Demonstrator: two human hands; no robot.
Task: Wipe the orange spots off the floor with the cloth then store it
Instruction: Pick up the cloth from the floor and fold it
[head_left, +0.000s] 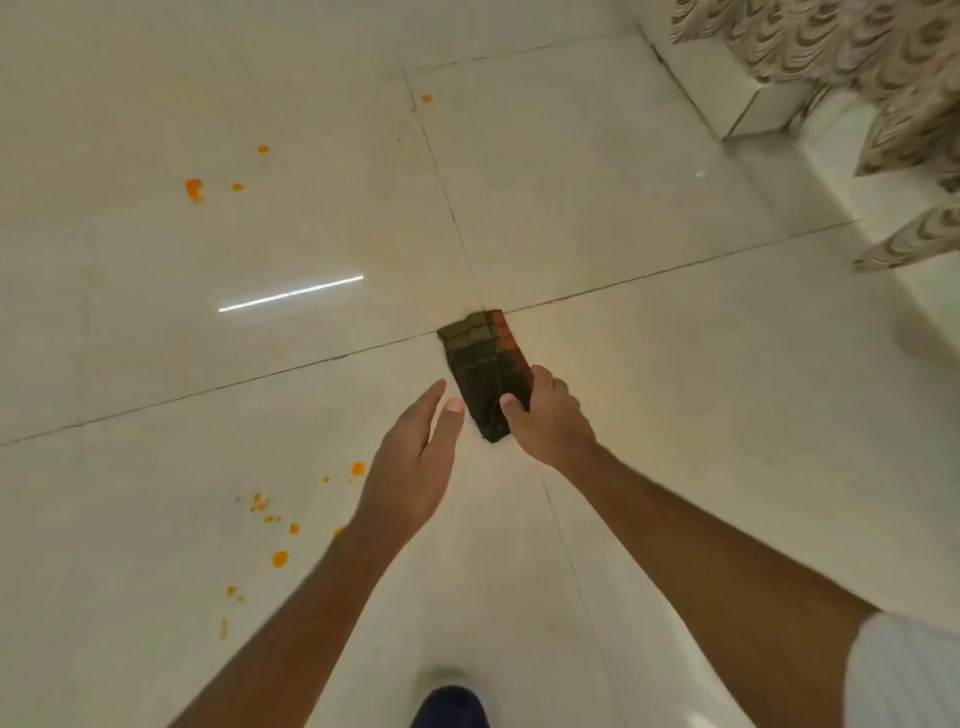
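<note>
A dark checked cloth (483, 364), folded into a strip, hangs in the air above the pale tiled floor (649, 415). My right hand (545, 421) grips its lower end between thumb and fingers. Just to the left of the cloth, my left hand (415, 457) is open with fingers together and does not touch it. Orange spots (195, 188) lie on the floor at the far left, one small orange spot (426, 97) further back, and a scatter of orange spots (280, 558) sits on the near tile to the left of my left arm.
Patterned curtains (857, 47) hang at the top right over a white skirting corner (748, 109). The toe of a dark blue shoe (452, 706) shows at the bottom edge. Dark grout lines cross under the cloth.
</note>
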